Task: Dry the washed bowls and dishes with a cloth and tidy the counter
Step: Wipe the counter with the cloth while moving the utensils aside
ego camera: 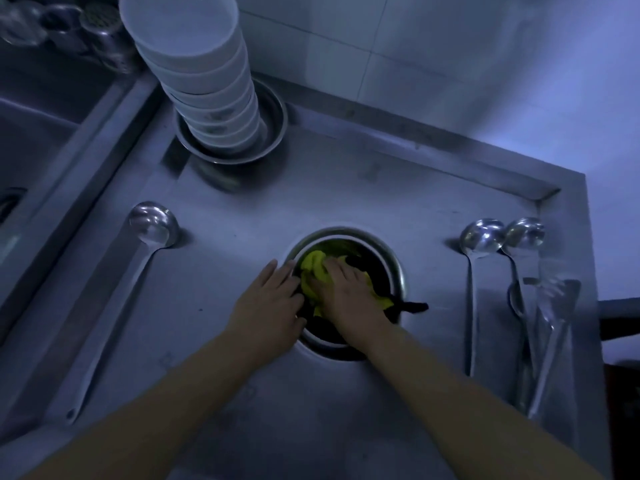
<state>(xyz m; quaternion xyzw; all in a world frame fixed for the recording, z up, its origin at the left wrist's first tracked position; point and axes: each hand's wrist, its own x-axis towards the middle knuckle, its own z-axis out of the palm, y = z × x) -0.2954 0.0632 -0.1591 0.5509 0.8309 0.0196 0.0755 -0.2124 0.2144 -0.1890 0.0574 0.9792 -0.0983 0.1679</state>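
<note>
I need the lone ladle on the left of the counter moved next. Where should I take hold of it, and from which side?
Grip the ladle mid-handle, from above with the left hand. It lies flat, cup toward the back, its long thin handle running toward the near edge with bare counter on both sides. The round cup would likely slip.

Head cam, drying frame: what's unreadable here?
- Metal bowl inside: head view, hidden by yellow cloth, right hand.
- Left hand fingertips: hidden behind the bowl rim and cloth.
- Shakers: top-left, blurred, dark.
- Bowl stack count: lower rims merge.
- Utensils at right: overlapping, glare.
</note>
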